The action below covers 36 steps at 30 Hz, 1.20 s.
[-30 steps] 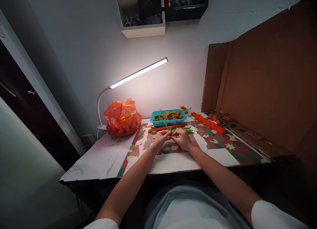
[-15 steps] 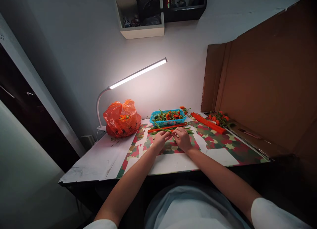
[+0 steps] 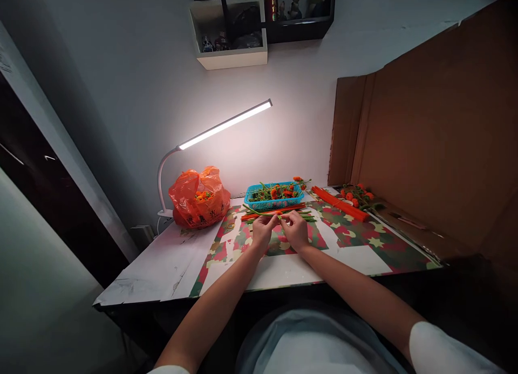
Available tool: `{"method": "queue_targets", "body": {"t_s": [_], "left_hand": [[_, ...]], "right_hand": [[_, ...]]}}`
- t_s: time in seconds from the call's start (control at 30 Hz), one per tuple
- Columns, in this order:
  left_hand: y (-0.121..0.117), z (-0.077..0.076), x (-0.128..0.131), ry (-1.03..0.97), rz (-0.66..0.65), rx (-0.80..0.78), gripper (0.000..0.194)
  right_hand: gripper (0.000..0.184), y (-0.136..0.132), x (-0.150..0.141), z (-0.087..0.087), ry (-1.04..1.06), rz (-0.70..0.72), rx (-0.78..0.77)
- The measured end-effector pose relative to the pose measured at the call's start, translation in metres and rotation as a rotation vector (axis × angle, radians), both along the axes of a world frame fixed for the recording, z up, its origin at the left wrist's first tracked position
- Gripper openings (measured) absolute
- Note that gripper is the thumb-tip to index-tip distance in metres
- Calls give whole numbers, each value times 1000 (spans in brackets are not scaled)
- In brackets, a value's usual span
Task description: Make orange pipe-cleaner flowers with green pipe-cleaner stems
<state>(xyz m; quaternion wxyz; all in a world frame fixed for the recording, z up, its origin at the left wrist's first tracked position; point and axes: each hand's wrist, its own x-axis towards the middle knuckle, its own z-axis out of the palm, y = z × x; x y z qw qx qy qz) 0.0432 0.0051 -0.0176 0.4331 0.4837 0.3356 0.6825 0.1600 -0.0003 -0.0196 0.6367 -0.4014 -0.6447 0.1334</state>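
My left hand is closed in a pinch on a thin green flower stem, whose free end sticks out up and to the left. Close beside it, my right hand is also closed, its fingertips meeting the left ones at the stem's other end. A bit of orange shows between the fingertips, too small to make out. Just behind the hands lie orange strips and green stems in a row on the table. Past them stands a blue plastic basket with orange flowers on green stems.
An orange plastic bag with orange flowers inside sits at the left, by a lit clamp lamp. At the right are a long orange bundle, more orange flowers and a tall cardboard sheet. Wall shelves hang above.
The view has tipped up slightly. Both hands stay together on the stem; their fingers have shifted a little, and the stem's free end has swung slightly left and lower.
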Motion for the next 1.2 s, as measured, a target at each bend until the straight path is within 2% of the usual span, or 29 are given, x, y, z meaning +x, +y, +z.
{"method": "queue_targets", "body": {"t_s": [0.17, 0.3, 0.53, 0.67, 0.77, 0.93, 1.2], "left_hand": [[-3, 1, 2, 54, 12, 17, 30], [-6, 5, 4, 99, 66, 49, 24], [-11, 13, 3, 145, 156, 133, 16], [-9, 12, 1, 161, 144, 145, 15], [-7, 11, -1, 154, 117, 126, 16], [-1, 5, -5, 89, 73, 41, 26], [5, 1, -10, -41, -2, -89, 35]], "right_hand": [[13, -1, -2, 1, 104, 22, -91], [21, 4, -9, -3, 244, 62, -233], [41, 7, -10, -2, 366, 364, -514], [36, 11, -2, 4, 317, 516, -628], [32, 13, 2, 7, 268, 564, -648], [31, 11, 4, 4, 215, 492, -544], [12, 0, 0, 5, 22, 102, -171]]}}
